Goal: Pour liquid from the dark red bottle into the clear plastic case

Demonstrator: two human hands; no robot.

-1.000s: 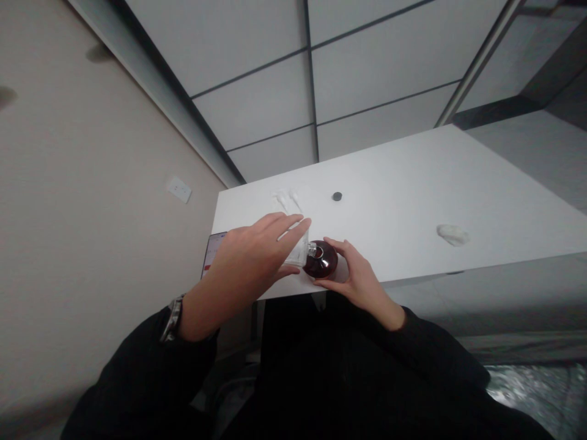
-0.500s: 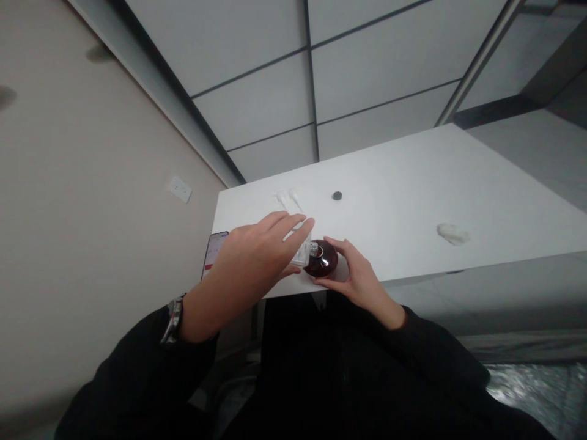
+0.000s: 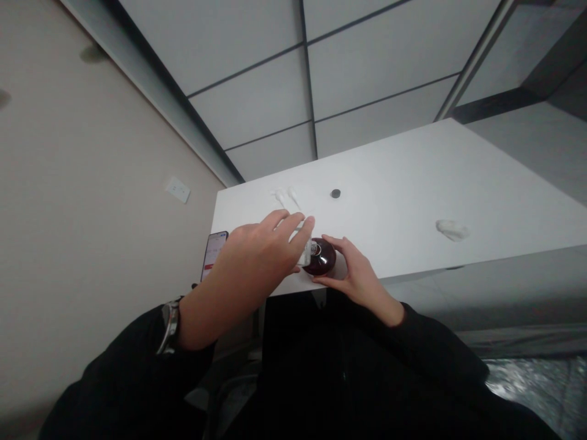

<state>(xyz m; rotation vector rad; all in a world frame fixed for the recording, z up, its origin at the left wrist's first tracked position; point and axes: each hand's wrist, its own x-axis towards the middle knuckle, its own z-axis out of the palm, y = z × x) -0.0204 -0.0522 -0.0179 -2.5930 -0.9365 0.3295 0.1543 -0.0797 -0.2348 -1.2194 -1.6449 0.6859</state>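
Note:
A round dark red bottle (image 3: 322,259) stands near the front edge of the white table (image 3: 403,195). My right hand (image 3: 355,275) curls round its right side and holds it steady. My left hand (image 3: 261,256) is closed on a clear cap (image 3: 304,252) at the bottle's metal neck, fingers over its top. Whether the cap sits fully on the neck is hidden by my fingers.
A phone (image 3: 213,251) with a lit screen lies at the table's left edge. Two white pieces (image 3: 285,195) and a small dark disc (image 3: 335,194) lie farther back. A crumpled white wad (image 3: 452,230) lies to the right. A wall socket (image 3: 178,189) is on the left wall.
My left hand has turned slightly over the clear cap and its fingers have curled more tightly. The bottle and right hand have stayed in place.

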